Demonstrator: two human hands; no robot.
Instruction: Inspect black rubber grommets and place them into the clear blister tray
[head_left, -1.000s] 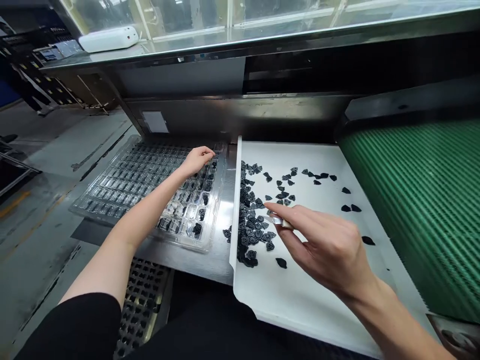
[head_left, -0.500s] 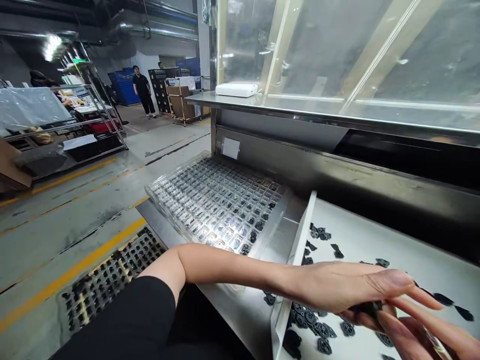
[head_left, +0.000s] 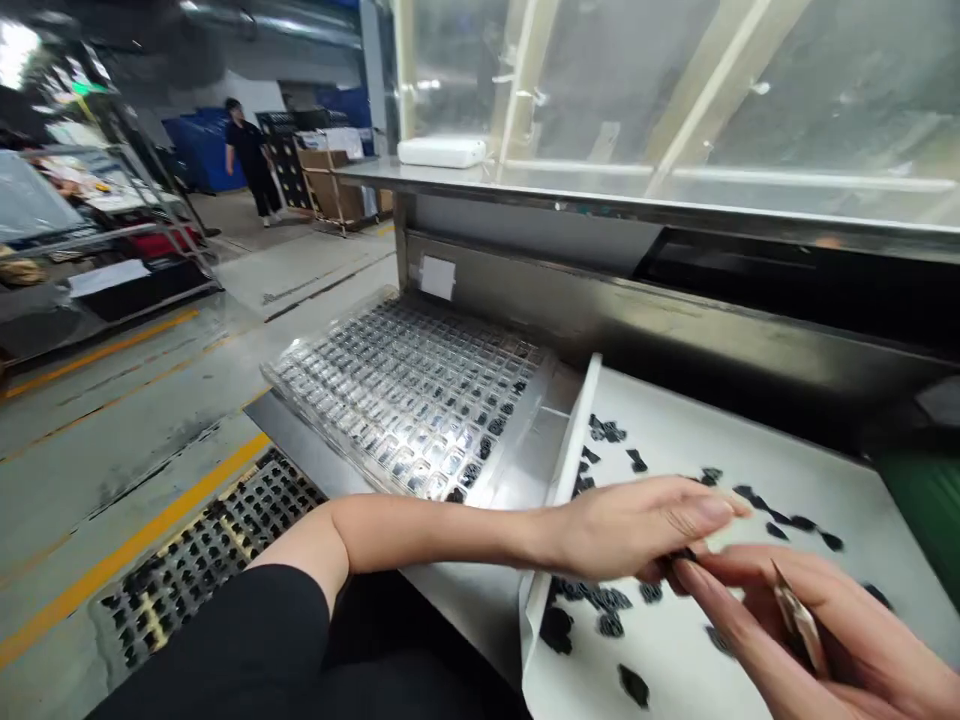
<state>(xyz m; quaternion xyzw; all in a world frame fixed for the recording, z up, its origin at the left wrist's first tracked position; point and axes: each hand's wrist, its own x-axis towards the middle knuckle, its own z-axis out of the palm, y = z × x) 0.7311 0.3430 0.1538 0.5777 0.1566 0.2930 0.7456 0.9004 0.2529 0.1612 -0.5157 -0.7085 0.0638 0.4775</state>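
Above the white tray (head_left: 795, 460), my left hand (head_left: 637, 525) has its fingers closed round a small black part (head_left: 677, 568). The thumb and forefinger of my right hand (head_left: 795, 610) pinch the same part, touching my left fingertips. A pointed metal tool (head_left: 799, 620), perhaps tweezers, lies in the right palm. Loose black parts (head_left: 634, 685) are scattered in the tray below. Left of it, a clear compartment tray (head_left: 405, 400) holds black parts along its right side.
Another filled parts tray (head_left: 202, 560) is low at the left. A metal shelf (head_left: 540, 188) with a white device (head_left: 442, 152) crosses above the bench. A person (head_left: 251, 160) stands far back near boxes.
The view has shifted, showing more of the white tray's right side. My hands have come closer together around the black part. The distant person has turned.
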